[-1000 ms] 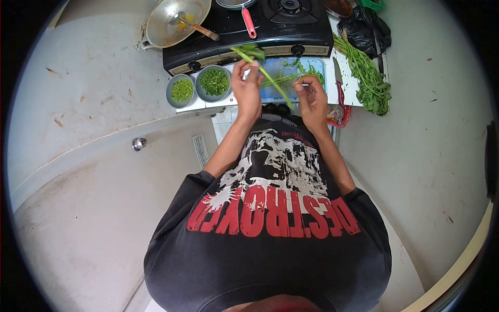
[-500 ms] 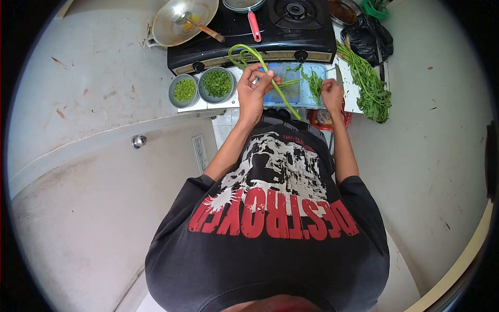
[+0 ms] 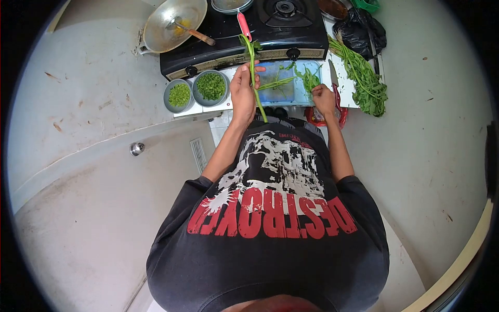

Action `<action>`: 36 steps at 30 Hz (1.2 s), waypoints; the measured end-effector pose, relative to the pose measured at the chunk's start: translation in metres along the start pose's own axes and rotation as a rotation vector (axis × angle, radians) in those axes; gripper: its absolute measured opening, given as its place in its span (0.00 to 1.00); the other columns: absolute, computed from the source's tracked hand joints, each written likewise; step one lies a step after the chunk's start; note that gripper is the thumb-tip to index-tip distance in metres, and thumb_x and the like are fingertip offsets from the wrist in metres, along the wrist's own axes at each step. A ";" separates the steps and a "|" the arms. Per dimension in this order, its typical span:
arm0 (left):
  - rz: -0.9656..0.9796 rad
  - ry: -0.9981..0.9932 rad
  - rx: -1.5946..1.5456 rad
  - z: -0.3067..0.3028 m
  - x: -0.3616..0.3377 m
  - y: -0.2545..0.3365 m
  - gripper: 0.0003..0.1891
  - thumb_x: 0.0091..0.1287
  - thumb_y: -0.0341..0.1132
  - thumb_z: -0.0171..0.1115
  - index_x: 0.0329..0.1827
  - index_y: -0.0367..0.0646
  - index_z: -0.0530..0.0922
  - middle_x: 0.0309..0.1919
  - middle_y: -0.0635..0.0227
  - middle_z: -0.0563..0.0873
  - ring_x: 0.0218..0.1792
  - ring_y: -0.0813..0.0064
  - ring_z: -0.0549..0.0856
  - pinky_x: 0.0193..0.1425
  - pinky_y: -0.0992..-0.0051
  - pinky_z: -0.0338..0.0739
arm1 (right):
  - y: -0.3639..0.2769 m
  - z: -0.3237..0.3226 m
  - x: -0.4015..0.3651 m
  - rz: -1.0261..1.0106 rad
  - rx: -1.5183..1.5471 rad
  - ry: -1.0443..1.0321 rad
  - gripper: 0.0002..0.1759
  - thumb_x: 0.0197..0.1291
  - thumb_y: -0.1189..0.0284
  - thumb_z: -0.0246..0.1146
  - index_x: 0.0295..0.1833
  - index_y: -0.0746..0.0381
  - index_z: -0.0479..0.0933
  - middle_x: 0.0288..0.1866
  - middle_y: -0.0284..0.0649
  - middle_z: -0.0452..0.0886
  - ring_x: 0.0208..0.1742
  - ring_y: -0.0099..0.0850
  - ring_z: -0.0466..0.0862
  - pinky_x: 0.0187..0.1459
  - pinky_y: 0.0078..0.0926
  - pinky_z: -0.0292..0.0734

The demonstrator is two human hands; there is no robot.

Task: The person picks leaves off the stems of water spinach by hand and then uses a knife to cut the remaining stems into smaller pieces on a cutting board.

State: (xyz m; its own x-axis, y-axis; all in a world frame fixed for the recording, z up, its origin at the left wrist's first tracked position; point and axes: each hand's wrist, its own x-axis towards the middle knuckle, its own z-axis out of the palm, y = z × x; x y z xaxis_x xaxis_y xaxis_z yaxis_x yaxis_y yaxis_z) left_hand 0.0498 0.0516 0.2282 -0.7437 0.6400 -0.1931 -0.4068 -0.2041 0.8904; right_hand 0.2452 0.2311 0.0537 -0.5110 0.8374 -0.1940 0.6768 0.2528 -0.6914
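Left hand [image 3: 243, 92]: closed on green stalk [image 3: 253, 62], held upright.
Right hand [image 3: 323, 99]: curled at blue tray [image 3: 292, 96] edge; cannot tell if holding anything.

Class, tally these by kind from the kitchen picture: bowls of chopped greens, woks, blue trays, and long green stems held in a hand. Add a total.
Bowls of chopped greens: 2
Wok: 1
Blue tray: 1
Long green stem in the left hand: 1
Total: 5
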 end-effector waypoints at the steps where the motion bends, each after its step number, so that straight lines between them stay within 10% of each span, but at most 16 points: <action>1: -0.011 -0.002 -0.016 0.001 0.000 0.001 0.16 0.83 0.36 0.50 0.61 0.33 0.77 0.46 0.65 0.85 0.37 0.84 0.73 0.42 0.80 0.70 | -0.003 -0.002 -0.001 0.007 0.002 0.002 0.09 0.60 0.74 0.62 0.44 0.65 0.83 0.36 0.49 0.89 0.40 0.44 0.90 0.45 0.39 0.83; 15: -0.142 -0.071 -0.017 0.015 -0.004 0.008 0.09 0.76 0.32 0.62 0.54 0.40 0.79 0.49 0.68 0.84 0.48 0.80 0.82 0.54 0.71 0.80 | -0.217 -0.053 -0.048 -0.354 0.681 -0.030 0.11 0.63 0.69 0.72 0.46 0.64 0.86 0.39 0.38 0.86 0.37 0.27 0.87 0.39 0.24 0.80; 24: -0.161 -0.071 0.085 0.006 -0.011 0.003 0.06 0.74 0.30 0.65 0.50 0.43 0.80 0.45 0.75 0.82 0.48 0.83 0.82 0.54 0.70 0.81 | -0.200 -0.033 -0.047 -0.279 0.716 -0.066 0.10 0.64 0.71 0.71 0.42 0.68 0.84 0.39 0.41 0.83 0.38 0.29 0.85 0.38 0.27 0.78; 36: -0.187 -0.085 -0.150 0.022 -0.008 -0.008 0.08 0.77 0.33 0.63 0.50 0.38 0.80 0.48 0.65 0.86 0.48 0.76 0.86 0.51 0.70 0.85 | -0.198 -0.052 -0.063 -0.811 0.444 0.159 0.07 0.67 0.78 0.61 0.49 0.67 0.74 0.43 0.48 0.79 0.43 0.47 0.80 0.49 0.43 0.74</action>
State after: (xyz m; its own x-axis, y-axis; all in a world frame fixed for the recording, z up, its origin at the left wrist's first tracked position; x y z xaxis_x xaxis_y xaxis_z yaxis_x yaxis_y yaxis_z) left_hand 0.0711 0.0649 0.2315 -0.6034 0.7357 -0.3079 -0.6121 -0.1798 0.7700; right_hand 0.1703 0.1536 0.2388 -0.6376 0.5514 0.5380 -0.1351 0.6075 -0.7827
